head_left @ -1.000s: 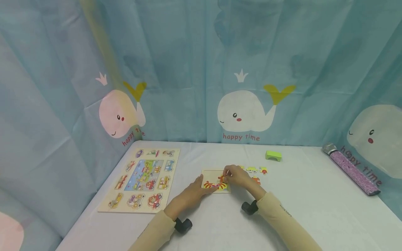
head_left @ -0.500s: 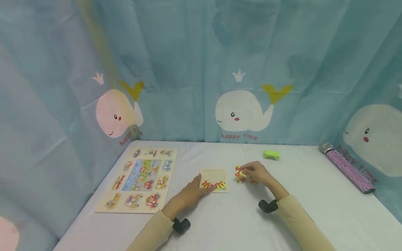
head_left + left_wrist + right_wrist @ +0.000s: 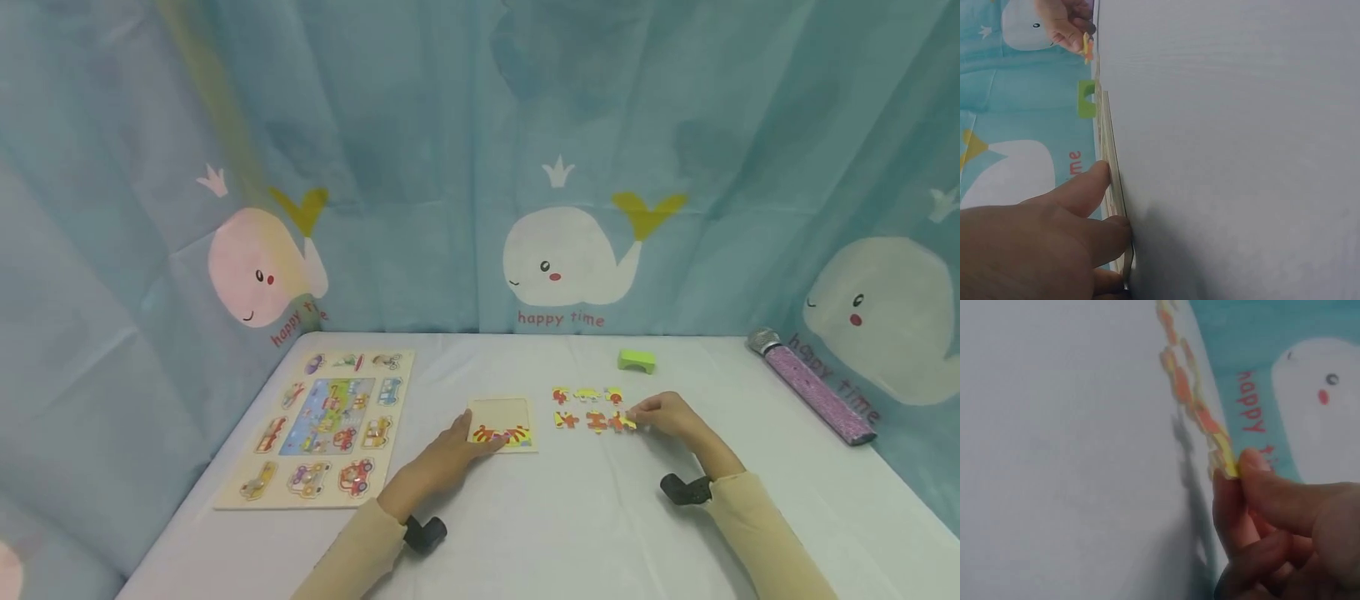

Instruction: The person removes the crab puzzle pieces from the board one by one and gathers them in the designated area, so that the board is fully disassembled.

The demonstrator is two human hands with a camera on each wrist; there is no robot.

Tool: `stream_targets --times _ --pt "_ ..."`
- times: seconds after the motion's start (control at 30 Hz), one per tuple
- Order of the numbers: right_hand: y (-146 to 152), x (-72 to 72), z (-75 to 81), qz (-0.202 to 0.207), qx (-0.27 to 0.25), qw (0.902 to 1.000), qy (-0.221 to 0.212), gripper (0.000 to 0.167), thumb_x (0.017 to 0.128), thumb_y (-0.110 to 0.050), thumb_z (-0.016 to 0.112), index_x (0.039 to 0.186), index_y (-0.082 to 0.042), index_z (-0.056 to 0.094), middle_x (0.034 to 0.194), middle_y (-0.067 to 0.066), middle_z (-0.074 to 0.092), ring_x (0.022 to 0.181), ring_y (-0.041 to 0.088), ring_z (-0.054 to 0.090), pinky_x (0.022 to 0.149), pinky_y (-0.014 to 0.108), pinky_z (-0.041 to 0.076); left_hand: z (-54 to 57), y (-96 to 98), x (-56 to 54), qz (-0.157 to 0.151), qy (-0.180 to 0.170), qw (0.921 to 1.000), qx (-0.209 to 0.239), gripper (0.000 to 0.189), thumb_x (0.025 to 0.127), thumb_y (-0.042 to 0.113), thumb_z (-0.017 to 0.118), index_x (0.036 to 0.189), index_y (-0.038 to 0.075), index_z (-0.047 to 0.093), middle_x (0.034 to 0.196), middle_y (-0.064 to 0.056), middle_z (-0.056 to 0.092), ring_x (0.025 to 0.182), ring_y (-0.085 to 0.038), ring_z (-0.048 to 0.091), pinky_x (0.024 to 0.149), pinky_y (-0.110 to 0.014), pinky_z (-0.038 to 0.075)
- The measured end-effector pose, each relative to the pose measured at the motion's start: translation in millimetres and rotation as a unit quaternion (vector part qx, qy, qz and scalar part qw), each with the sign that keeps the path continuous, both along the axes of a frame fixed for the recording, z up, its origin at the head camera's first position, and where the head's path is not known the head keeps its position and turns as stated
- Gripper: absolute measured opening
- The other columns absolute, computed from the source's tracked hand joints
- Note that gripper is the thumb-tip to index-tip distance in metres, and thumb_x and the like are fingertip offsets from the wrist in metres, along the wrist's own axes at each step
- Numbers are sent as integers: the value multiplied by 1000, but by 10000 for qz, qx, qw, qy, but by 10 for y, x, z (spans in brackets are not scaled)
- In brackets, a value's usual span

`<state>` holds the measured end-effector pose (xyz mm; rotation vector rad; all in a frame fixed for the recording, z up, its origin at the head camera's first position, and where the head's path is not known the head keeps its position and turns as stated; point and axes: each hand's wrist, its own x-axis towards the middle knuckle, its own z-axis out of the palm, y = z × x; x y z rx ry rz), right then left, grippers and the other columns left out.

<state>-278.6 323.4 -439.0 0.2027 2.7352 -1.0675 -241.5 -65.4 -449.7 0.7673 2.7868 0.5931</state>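
Right hand (image 3: 671, 417) moved rightward; green block (image 3: 636, 358) behind puzzle pieces (image 3: 596, 422).

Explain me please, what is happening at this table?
The person's left hand rests at the left side of a small wooden puzzle tray, whose near strip shows coloured picture; the area beyond is bare wood. Their right hand pinches a yellow-and-orange jigsaw piece at the right end of the near row. Five other jigsaw pieces lie on the white table.

on white table (image 3: 570, 508): vehicle board (image 3: 309, 421), tray (image 3: 501, 412), puzzle pieces (image 3: 587, 395), block (image 3: 637, 359), microphone (image 3: 817, 392).
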Motion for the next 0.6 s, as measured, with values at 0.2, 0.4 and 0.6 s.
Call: stream_targets --times 0.2,0.4,0.6 --pt "-58 -14 14 -286 369 9989 -50 32 81 -34 68 91 -4 70 84 7 61 72 18 47 59 29 39 22 10 -11 200 -198 9994 223 46 96 40 42 140 28 39 153 -19 12 140 -38 16 110 -54 21" --pt "-130 30 50 -291 541 9981 63 24 82 -26 66 85 -3 70 79 4 61 68 16 46 56 25 37 20 -7 -7 109 -121 9996 217 41 97 35 42 138 34 41 153 -20 11 141 -36 14 111 -52 21" --pt "-150 29 56 -389 672 9970 16 22 82 -25 67 83 -3 67 77 5 59 69 17 48 56 26 39 33 -18 9 -10 84 10000 21 42 97 23 44 136 37 42 152 -22 13 140 -36 16 110 -52 23"
